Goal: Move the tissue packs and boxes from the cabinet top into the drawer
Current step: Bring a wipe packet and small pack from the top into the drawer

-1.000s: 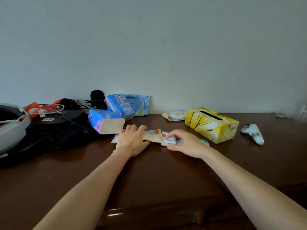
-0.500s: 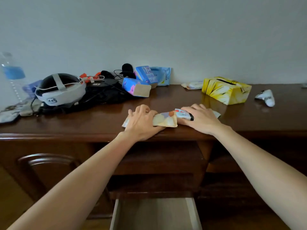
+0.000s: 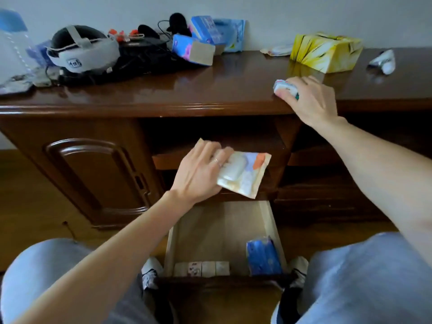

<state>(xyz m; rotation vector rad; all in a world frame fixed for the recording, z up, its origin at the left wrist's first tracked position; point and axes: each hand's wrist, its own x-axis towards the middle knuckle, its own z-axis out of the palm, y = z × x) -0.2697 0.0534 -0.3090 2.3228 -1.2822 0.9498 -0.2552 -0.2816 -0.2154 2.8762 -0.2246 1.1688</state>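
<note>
Carrying tissue packs down to the open drawer (image 3: pixel 268 220)
Left hand (image 3: pixel 198 176) grips a flat pack (image 3: pixel 245 175) above the drawer; right hand (image 3: pixel 308 99) clasps a small pack (image 3: pixel 284 87) at the cabinet top's (image 3: pixel 210 90) edge; next, probably lower and let go

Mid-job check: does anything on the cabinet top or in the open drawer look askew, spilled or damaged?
Nothing spilled or damaged. The blue-and-pink tissue pack lies tilted against the black clutter, and another blue pack leans behind it. The yellow tissue box sits skewed to the cabinet edge. In the wooden drawer, packs sit neatly along the front.
</note>
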